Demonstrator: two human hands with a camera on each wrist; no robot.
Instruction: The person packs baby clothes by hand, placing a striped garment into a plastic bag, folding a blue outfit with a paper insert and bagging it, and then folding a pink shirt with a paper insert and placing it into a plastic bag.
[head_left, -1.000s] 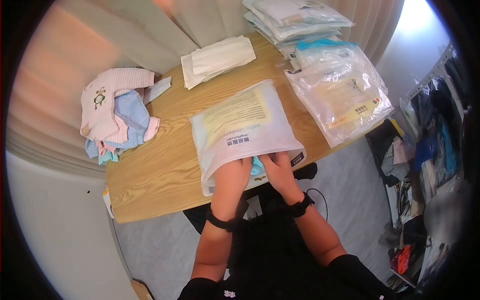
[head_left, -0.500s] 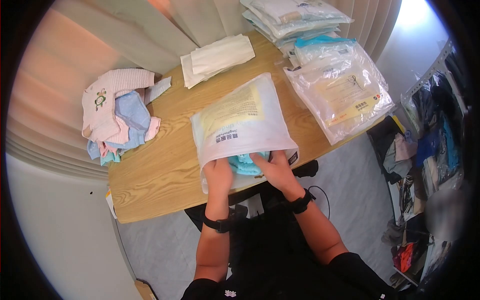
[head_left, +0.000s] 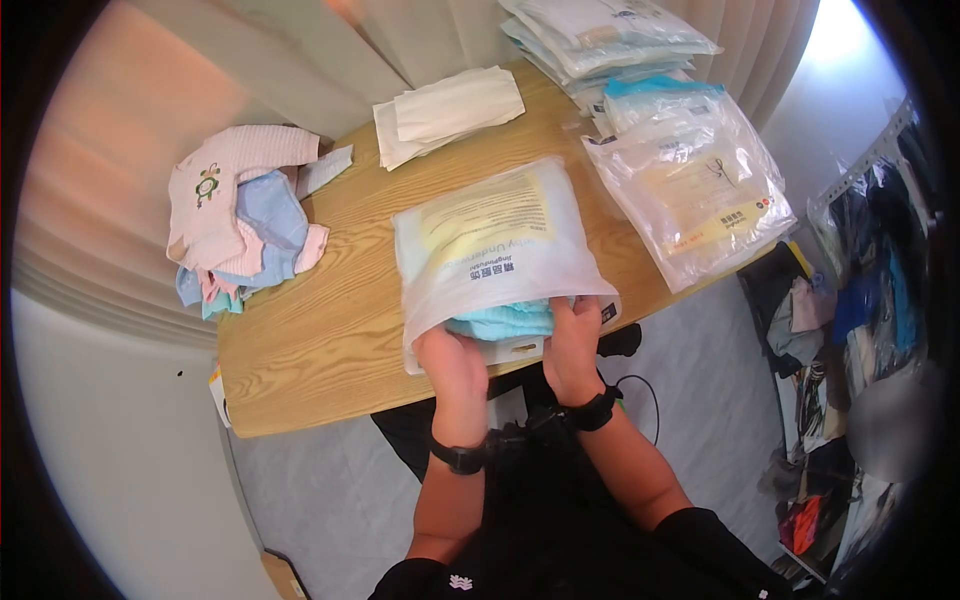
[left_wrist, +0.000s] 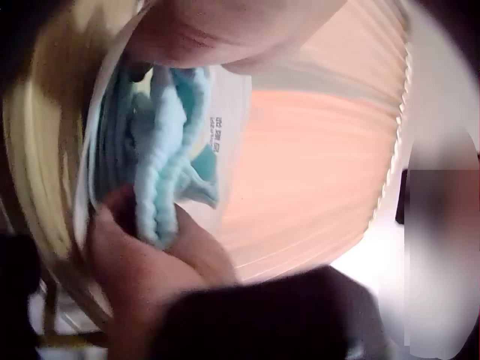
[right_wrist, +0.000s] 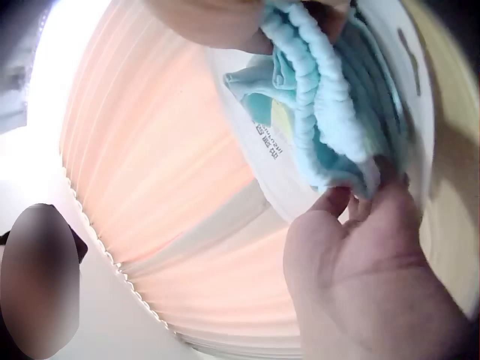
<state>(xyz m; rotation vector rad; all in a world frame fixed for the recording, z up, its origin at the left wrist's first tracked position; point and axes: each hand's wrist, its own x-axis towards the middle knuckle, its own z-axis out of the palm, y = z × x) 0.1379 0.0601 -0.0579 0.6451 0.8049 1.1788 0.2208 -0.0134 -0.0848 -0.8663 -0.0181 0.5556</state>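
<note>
Left hand (head_left: pixel 455 372) and right hand (head_left: pixel 574 352), grips closed, pinched turquoise garment (head_left: pixel 503 322) at opposite sides inside bag (head_left: pixel 440 285) mouth, likely steadying its folds.

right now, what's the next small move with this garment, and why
Probably ease the turquoise garment a little deeper into the printed plastic bag: its gathered edge lies at the open mouth, with the left hand and right hand gripping either end.

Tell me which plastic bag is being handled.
The frosted bag in the middle of the table: the left hand and right hand hold turquoise fabric at its open mouth. The other bags lie farther right, untouched.
</note>
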